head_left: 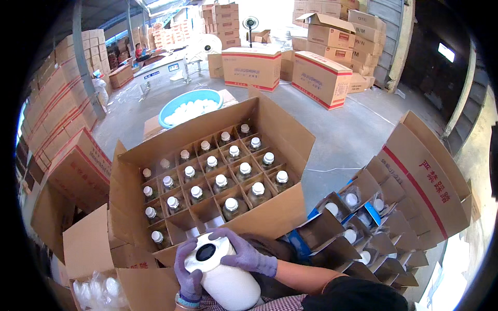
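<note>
Between my two gloved hands, a white cylindrical container (pixel 231 286) is tilted, its top facing up and to the left. A dark round opening or disc shows in the middle of that top; I cannot tell which. My left hand (pixel 188 273) wraps around its left side. My right hand (pixel 247 253) lies over its upper right side, fingers curled on the rim. Just beyond my hands stands an open carton (pixel 206 117) split by cardboard dividers. Clear bottles (pixel 232 206) with white caps stand upright in most of its cells.
At the right is another open divided carton (pixel 415 181) with white-capped items. A small carton of plastic-wrapped white pieces (pixel 98 291) sits at lower left. Past the main carton is a blue basin (pixel 165 110) of white caps. Closed cartons (pixel 251 68) and a fan (pixel 250 23) stand farther back.
</note>
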Motion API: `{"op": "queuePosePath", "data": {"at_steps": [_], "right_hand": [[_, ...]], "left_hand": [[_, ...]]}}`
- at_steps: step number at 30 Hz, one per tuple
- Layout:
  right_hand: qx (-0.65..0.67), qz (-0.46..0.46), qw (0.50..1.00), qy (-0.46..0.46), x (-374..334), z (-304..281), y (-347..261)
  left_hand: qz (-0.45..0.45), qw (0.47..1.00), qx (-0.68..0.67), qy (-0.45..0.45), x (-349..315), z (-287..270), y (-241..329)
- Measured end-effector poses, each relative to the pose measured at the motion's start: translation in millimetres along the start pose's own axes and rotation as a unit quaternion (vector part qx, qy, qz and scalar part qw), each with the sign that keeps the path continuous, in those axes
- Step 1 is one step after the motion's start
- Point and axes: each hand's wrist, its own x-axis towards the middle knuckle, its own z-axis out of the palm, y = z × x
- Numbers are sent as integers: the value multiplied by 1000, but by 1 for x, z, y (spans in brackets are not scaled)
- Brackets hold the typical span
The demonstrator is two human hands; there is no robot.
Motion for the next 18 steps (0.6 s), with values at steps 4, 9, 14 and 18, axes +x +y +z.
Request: {"op": "queuePosePath", "data": {"at_steps": [4,9,14,18], "right_hand": [[-56,53,997,22,3,-2,-1],[-82,105,990,45,-11,4,-6],[49,116,990,58,-12,1,-3],[301,192,934,-27,-5,-10,38]], "left_hand": [[-17,999,29,-36,7,-9,-1],[-44,996,38,-62,5,-13,-3],[51,986,111,-110,-5,-20,-13],[92,974,190,-80,-20,2,35]]}}
